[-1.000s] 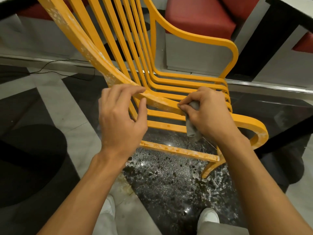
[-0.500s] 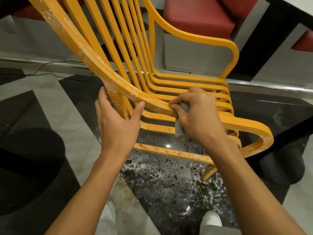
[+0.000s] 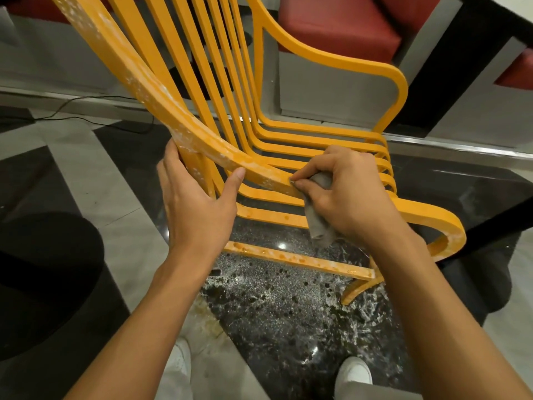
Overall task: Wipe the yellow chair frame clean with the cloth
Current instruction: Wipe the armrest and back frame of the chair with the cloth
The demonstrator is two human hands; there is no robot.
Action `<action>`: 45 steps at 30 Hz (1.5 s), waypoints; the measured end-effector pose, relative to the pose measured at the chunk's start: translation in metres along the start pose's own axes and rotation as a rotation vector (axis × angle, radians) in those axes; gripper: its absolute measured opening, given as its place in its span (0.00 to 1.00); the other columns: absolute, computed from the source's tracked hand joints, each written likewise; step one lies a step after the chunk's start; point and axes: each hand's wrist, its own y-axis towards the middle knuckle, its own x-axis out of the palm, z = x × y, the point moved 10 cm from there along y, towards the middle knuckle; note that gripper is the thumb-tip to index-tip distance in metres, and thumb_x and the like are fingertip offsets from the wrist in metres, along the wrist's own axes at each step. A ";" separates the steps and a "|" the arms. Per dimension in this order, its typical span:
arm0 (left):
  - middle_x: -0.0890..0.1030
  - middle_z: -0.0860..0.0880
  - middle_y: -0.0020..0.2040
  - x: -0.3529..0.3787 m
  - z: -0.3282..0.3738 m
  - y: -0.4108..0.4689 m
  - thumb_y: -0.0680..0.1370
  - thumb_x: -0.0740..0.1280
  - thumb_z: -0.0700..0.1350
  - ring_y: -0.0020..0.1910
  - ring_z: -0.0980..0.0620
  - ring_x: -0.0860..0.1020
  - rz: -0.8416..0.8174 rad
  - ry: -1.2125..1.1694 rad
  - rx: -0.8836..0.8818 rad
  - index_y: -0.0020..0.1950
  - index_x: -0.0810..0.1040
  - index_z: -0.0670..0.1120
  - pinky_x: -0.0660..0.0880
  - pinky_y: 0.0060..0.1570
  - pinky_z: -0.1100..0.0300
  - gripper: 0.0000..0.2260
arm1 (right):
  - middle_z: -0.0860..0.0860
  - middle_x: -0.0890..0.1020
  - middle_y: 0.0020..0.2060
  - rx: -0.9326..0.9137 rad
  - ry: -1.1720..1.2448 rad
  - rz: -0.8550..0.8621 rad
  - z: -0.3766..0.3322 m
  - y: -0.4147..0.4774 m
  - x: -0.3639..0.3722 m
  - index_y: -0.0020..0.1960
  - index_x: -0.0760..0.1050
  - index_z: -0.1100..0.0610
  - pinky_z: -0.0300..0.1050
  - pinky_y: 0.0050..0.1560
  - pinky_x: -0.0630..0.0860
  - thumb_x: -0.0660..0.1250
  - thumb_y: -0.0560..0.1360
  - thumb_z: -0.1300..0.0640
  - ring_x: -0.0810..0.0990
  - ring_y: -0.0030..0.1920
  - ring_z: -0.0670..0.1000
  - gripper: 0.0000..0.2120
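1. A black speckled floor panel (image 3: pixel 288 307) lies near centre, spattered with white flecks and glare spots.
2. Pale grey floor tiles (image 3: pixel 95 174) run diagonally on the left.
3. A thin black cable (image 3: pixel 86 116) trails across the far left floor.
4. Red seat cushions (image 3: pixel 337 24) sit on grey bases at the far right.
5. Two white shoes (image 3: pixel 353 370) show at the near edge.

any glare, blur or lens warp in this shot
Head view: small bright glints on the wet dark floor; wide-angle lens bows the yellow chair frame; both hands, left and right, and the cloth look sharp.
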 end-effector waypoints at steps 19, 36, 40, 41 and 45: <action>0.69 0.51 0.77 0.000 -0.002 0.005 0.76 0.77 0.58 0.78 0.52 0.68 -0.016 -0.005 0.020 0.84 0.58 0.50 0.69 0.77 0.43 0.43 | 0.46 0.80 0.48 0.014 0.028 -0.041 0.001 0.000 0.002 0.50 0.88 0.48 0.43 0.47 0.75 0.76 0.77 0.53 0.78 0.51 0.49 0.03; 0.68 0.50 0.77 -0.001 0.004 0.007 0.76 0.78 0.55 0.78 0.51 0.66 -0.020 0.000 0.016 0.84 0.58 0.48 0.66 0.78 0.45 0.44 | 0.45 0.79 0.45 0.031 0.006 0.062 -0.009 0.002 0.005 0.49 0.88 0.48 0.44 0.47 0.75 0.76 0.77 0.53 0.78 0.49 0.48 0.02; 0.68 0.50 0.77 -0.002 0.002 0.007 0.75 0.78 0.56 0.78 0.51 0.67 -0.015 0.010 0.017 0.84 0.58 0.48 0.67 0.78 0.45 0.44 | 0.47 0.79 0.47 0.022 -0.005 0.053 -0.013 0.001 0.004 0.51 0.87 0.49 0.47 0.48 0.78 0.76 0.77 0.53 0.78 0.50 0.49 0.03; 0.68 0.50 0.77 -0.002 0.002 0.007 0.75 0.78 0.57 0.78 0.51 0.67 -0.014 0.012 0.017 0.84 0.58 0.48 0.67 0.78 0.46 0.44 | 0.47 0.79 0.47 0.013 -0.020 0.055 -0.015 0.001 0.004 0.51 0.87 0.49 0.48 0.48 0.79 0.75 0.78 0.53 0.79 0.50 0.49 0.04; 0.69 0.51 0.77 -0.001 0.001 0.007 0.75 0.78 0.57 0.77 0.53 0.67 -0.019 0.004 0.019 0.84 0.59 0.48 0.68 0.77 0.48 0.44 | 0.46 0.80 0.50 0.027 -0.008 -0.006 -0.011 0.001 0.005 0.53 0.87 0.47 0.48 0.51 0.79 0.77 0.76 0.51 0.79 0.52 0.49 0.06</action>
